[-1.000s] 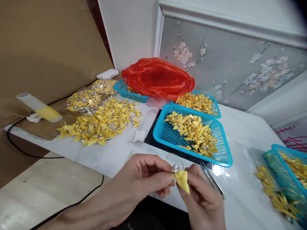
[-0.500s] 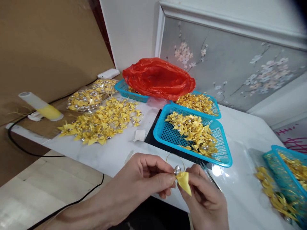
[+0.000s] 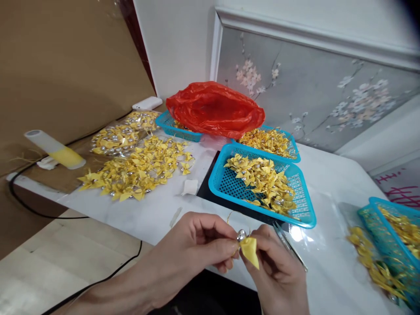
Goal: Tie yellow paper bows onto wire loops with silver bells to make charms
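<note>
Three blue baskets of yellow bows sit on the white table [image 3: 328, 175]: the nearest basket [image 3: 297, 210] lies just beyond the hands, a second [image 3: 293, 146] is behind it, and a third [image 3: 380, 218] is cut off at the right edge. A red bag [image 3: 215, 109] covers a fourth basket at the back. A loose heap of bows [image 3: 138, 168] spreads at the left, near a glue stick [image 3: 55, 148]. Tweezers [image 3: 290, 249] lie beside the right hand, partly hidden by it. The left hand [image 3: 193, 245] and right hand [image 3: 278, 267] meet at the table's near edge, fingertips pinched on one yellow bow [image 3: 249, 251] with a silver bead [image 3: 241, 235]; its thin wire is hard to make out.
</note>
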`<state>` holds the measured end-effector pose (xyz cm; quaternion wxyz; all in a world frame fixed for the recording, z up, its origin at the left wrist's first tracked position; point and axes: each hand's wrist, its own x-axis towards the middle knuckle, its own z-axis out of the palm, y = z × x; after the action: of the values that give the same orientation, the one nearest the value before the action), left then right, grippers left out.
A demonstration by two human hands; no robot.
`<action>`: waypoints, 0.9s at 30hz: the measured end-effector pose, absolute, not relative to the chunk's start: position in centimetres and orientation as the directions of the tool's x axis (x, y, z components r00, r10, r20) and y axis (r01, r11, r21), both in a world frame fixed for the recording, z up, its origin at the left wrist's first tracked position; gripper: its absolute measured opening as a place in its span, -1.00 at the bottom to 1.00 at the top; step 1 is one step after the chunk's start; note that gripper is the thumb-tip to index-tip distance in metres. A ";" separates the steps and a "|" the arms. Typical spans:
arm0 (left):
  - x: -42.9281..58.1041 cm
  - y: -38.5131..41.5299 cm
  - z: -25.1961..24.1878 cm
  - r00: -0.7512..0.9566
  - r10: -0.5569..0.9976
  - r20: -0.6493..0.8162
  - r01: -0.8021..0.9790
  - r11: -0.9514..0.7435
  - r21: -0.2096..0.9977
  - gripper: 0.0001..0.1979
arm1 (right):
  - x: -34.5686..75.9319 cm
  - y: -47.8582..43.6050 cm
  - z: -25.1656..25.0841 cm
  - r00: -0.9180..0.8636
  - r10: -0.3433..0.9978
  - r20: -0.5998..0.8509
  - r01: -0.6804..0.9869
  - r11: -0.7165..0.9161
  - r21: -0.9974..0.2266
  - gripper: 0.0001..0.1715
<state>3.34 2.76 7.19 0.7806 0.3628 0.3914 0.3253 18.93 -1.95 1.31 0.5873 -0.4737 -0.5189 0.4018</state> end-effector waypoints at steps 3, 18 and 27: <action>3.2 2.6 6.9 0.508 0.776 -0.375 -0.218 0.537 0.815 -0.87 | 18.7 -2.0 1.3 0.167 0.955 0.247 0.060 0.240 -0.969 -0.85; 3.5 3.5 6.5 0.524 0.766 -0.374 -0.108 0.495 0.862 -0.71 | 18.8 -2.0 1.7 0.079 0.928 0.363 0.312 0.323 -0.893 -0.77; 3.2 3.2 5.8 0.458 0.809 -0.369 -0.154 0.481 0.863 -0.71 | 18.8 -1.8 1.7 0.078 0.919 0.387 0.323 0.344 -0.881 -0.78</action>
<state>3.19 3.21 5.79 0.7555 0.3976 0.4119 0.3185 18.84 -1.77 1.72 0.5366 -0.5008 -0.6199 0.2775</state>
